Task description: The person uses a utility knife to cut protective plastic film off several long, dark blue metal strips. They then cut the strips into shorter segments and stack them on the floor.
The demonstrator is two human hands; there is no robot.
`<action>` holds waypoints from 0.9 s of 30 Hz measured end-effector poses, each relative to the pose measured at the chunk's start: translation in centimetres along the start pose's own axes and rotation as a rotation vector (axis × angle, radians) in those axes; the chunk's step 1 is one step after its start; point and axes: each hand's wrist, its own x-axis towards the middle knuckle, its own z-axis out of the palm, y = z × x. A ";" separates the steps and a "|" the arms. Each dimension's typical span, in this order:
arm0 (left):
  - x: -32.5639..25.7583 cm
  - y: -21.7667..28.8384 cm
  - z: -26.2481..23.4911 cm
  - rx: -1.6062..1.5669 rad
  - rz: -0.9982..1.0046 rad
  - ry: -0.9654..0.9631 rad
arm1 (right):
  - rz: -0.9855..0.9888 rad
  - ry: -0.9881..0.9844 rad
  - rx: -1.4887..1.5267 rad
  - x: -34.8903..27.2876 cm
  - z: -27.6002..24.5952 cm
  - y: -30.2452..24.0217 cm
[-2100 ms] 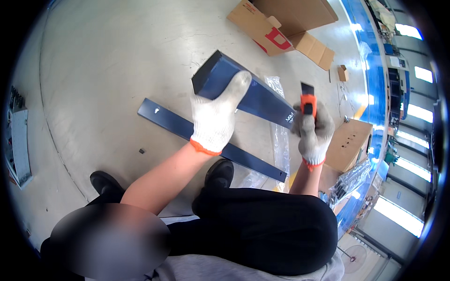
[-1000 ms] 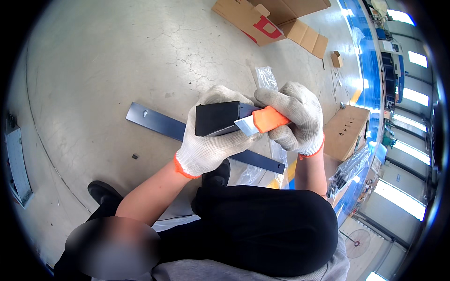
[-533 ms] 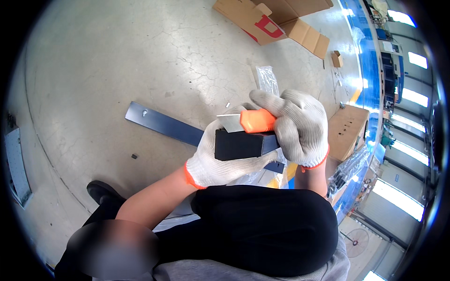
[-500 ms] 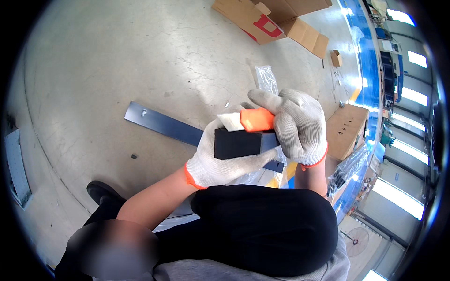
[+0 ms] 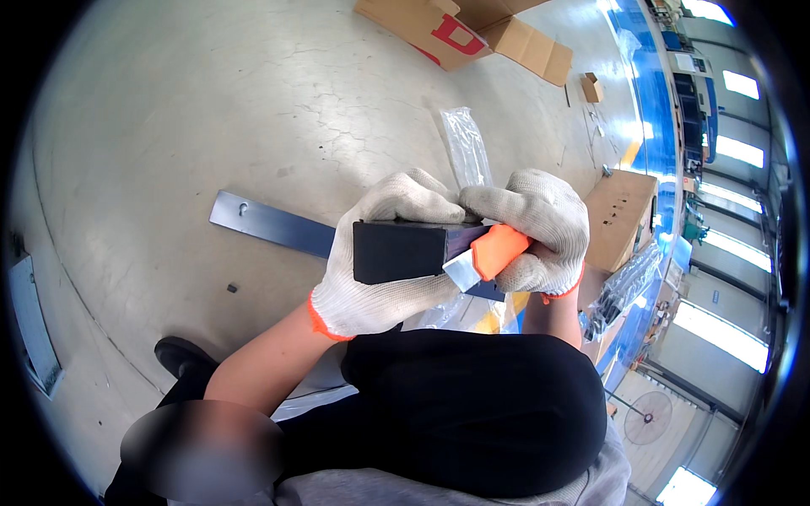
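Observation:
My left hand (image 5: pixel 371 295), in a white knit glove with an orange cuff, is closed round a black rectangular block (image 5: pixel 398 253) with a dark bluish-purple part at its right end. My right hand (image 5: pixel 544 228), gloved the same way, grips a short flat blade (image 5: pixel 485 260) by its orange part, the bare metal end pointing down-left against the block's right end. My right fingertips meet my left fingers above the block. Behind and below my hands runs a long dark flat metal bar (image 5: pixel 270 223) with a small hole near its left end; my left hand hides its middle.
Clear plastic film (image 5: pixel 466 148) lies on the concrete floor beyond my hands. An open cardboard box (image 5: pixel 439 34) is at the far side, and another carton (image 5: pixel 623 219) stands to the right, beside bagged dark parts (image 5: pixel 629 287). My bent knee (image 5: pixel 506 396) is just below my hands.
The blade has swung down from the top of the block to its right end, its tip now lower. My left fingers now curl over the block's top. The whole view has shifted slightly.

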 end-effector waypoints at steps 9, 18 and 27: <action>0.1 1.1 0.3 0.220 0.036 -0.014 | -0.037 0.017 -0.064 0.1 -0.2 -0.6; 0.0 1.0 0.8 0.048 0.005 0.031 | 0.089 0.068 0.021 1.0 0.3 -2.6; 1.1 1.5 0.8 0.029 0.060 -0.139 | 0.770 0.322 0.167 -0.3 -0.6 -1.3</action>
